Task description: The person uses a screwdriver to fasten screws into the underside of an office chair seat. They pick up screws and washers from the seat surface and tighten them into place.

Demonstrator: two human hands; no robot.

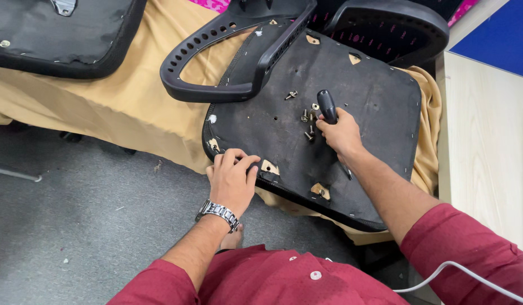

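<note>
Between both hands [233,179], upturned seat base [363,130], bolts [307,118] beside right hand [340,135].

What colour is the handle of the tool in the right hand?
Black. The tool handle sticks up from the right hand, seen clearly in the head view.

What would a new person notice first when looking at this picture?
First, the upturned black chair seat in the middle, lying on a tan cloth. The right hand grips a black-handled tool beside a few loose screws on the seat, while the left hand, with a metal wristwatch, presses on the seat's near edge. A black perforated armrest lies across the seat's far left corner.
</note>
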